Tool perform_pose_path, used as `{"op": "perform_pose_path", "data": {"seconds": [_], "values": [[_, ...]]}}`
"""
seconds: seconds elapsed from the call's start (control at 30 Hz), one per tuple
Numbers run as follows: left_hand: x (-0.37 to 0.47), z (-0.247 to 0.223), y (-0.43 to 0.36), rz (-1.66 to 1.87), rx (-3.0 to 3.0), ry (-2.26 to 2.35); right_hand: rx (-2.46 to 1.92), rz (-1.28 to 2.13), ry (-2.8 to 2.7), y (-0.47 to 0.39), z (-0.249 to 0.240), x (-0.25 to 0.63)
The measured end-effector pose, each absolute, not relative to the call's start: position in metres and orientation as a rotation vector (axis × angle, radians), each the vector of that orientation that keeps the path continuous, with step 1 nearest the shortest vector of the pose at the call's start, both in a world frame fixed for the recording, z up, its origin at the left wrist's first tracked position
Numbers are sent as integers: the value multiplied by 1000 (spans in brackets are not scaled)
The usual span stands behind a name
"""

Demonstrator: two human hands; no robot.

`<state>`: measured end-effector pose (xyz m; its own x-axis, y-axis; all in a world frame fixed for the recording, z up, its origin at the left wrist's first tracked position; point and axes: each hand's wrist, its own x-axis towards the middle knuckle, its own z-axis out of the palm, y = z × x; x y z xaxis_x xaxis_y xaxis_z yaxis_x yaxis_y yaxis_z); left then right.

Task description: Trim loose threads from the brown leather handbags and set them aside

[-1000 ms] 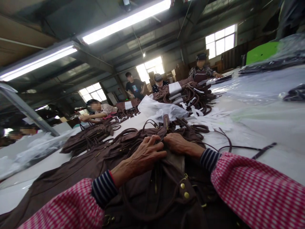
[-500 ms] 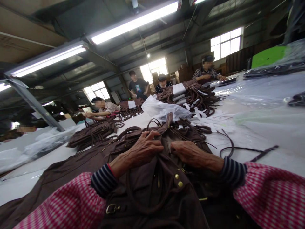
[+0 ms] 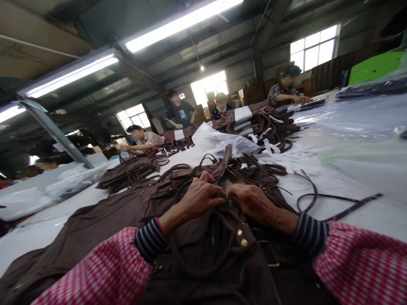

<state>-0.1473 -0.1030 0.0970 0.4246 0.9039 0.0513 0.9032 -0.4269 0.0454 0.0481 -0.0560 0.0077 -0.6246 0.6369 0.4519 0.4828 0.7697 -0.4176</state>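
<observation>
A brown handbag with brass studs lies right in front of me on a pile of similar bags. My left hand and my right hand rest on its top, fingertips pinching the bag's upper edge where they meet. A strap tab with a buckle sticks up just beyond my fingers. Both my sleeves are pink checked with striped cuffs.
More brown bags lie to the left, and another heap sits further back. Crumpled clear plastic, white paper scraps and a loose strap are on the white table. Several people work along the far side.
My hands have come together again at the bag's top edge after being apart half a second ago. The view has shifted slightly to the right.
</observation>
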Motion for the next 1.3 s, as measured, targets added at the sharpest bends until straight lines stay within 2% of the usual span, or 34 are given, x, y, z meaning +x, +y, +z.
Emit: {"op": "perform_pose_path", "data": {"seconds": [0.23,0.47,0.6,0.73,0.8,0.87,1.03,1.17,1.3], "values": [[-143,60,-95,556,2408,1850,-761,462,-2254,-57,14,43],[-152,43,-94,608,2648,1774,-666,553,-2216,-57,16,44],[-153,29,-100,755,2741,1701,-571,591,-2214,-55,32,65],[-155,17,-100,937,2758,1732,-810,412,-2107,-28,51,126],[-153,16,-101,980,2774,1728,-1066,328,-2100,-7,55,170],[-150,19,-103,990,2782,1722,-1401,278,-2133,11,54,216],[-145,28,-109,946,2727,1737,-1742,195,-2081,30,36,306],[-145,22,-108,993,2706,1717,-1881,66,-2004,39,22,325],[-147,16,-105,1061,2666,1725,-1769,21,-2114,61,17,298]]}}
